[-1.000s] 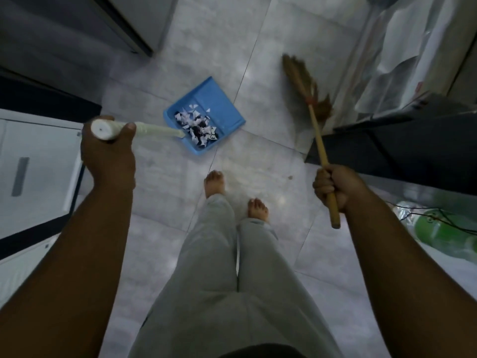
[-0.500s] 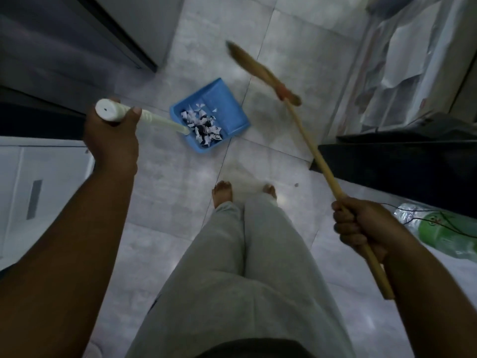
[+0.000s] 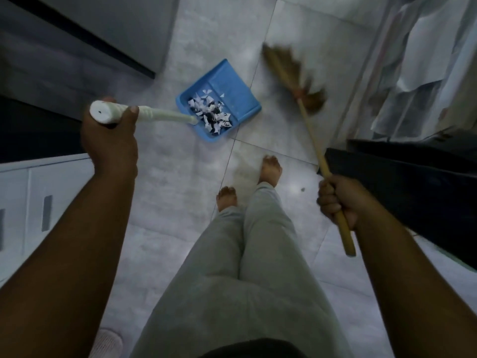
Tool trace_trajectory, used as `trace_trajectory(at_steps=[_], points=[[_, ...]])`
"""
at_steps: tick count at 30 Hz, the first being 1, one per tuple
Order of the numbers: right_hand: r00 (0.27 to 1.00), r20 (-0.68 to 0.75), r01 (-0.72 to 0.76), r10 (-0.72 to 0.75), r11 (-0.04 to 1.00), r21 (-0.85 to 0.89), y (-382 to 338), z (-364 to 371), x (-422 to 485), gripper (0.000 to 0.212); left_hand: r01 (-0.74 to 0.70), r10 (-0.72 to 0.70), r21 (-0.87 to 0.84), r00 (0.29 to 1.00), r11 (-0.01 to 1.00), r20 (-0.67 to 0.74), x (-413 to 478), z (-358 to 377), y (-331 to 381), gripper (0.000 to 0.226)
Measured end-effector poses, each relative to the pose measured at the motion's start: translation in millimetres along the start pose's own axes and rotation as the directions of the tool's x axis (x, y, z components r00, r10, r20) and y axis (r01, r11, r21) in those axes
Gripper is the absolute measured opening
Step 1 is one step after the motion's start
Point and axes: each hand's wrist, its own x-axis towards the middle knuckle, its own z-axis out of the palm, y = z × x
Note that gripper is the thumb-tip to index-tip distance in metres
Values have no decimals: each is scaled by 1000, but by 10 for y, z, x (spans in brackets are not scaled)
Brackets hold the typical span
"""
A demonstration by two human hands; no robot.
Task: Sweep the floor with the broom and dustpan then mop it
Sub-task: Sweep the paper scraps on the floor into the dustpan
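Left hand (image 3: 109, 140), left of centre, is wrapped around the top of the white dustpan handle (image 3: 144, 115), thumb along its upper side. The handle slopes right and down to the blue dustpan (image 3: 232, 99), upper centre, over grey floor tiles (image 3: 167, 177). Black-and-white paper scraps (image 3: 210, 115) are heaped in the pan's near corner.

Right hand (image 3: 340, 200), right of centre, is fisted round the wooden broom handle (image 3: 313, 143), whose butt end pokes out below the fist. The straw broom head (image 3: 291, 73) is motion-blurred, right of the pan and apart from it.

Bare feet (image 3: 269, 169) and grey trousers (image 3: 232, 280) at lower centre. White cabinet (image 3: 25, 202) at left edge, dark furniture (image 3: 413, 189) at right.
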Motion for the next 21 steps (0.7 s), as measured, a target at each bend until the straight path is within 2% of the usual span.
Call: trace_trajectory(at_steps=[4,9,16,21], points=[[992,99,-71,73,997,-24,65,-124,-401,32,-6,6,28,1000,1000,17,17,173,190,31],[996,69,57,-57,998,7,-325,-311,-735,28,15,-15,14,999,1000,32,124,402,487,38],[991,28,114,-129,946,303,-1290,-85,-284,32,18,-17,-41,999,999,38,437,804,695,36],[998,-28,59,-53,967,246,-1471,310,48,33,-27,29,-36,996,999,78,788,1037,899,43]])
